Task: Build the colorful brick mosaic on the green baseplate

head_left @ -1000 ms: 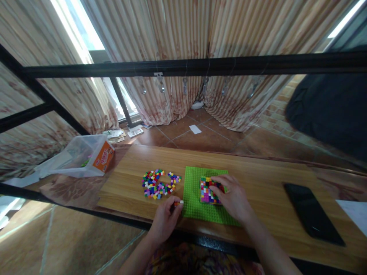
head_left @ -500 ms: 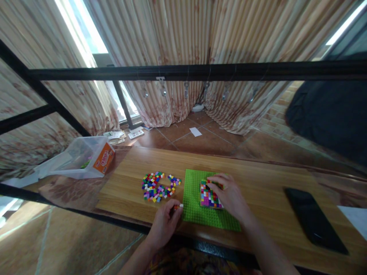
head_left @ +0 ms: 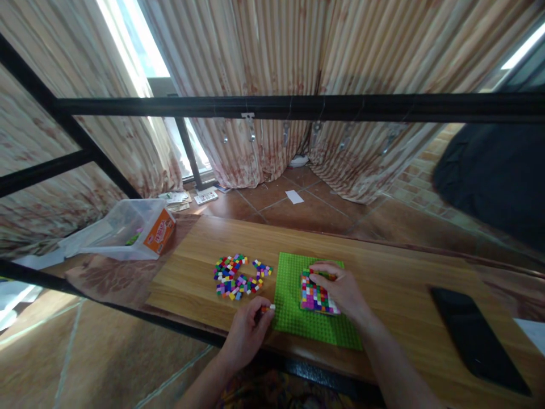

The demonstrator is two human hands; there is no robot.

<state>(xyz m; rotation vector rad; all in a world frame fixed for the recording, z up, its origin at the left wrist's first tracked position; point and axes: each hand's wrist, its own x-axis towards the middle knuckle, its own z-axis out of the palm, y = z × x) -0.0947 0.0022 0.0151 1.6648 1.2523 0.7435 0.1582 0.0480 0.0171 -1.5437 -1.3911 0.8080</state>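
Setting bricks, by the look of it, on the coloured block (head_left: 314,299).
It lies flat on the green baseplate (head_left: 288,301), edges roughly squared with it; the right hand (head_left: 343,288), pinched narrowly, hides its long axis and any brick gripped. The left hand (head_left: 248,326) curls round small bricks (head_left: 272,307). Next calls for precise fingertip placement, I'd judge.

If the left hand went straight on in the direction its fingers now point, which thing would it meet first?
Most likely the left edge of the green studded plastic baseplate, just ahead. The height of the left hand is unclear, so it might pass above.
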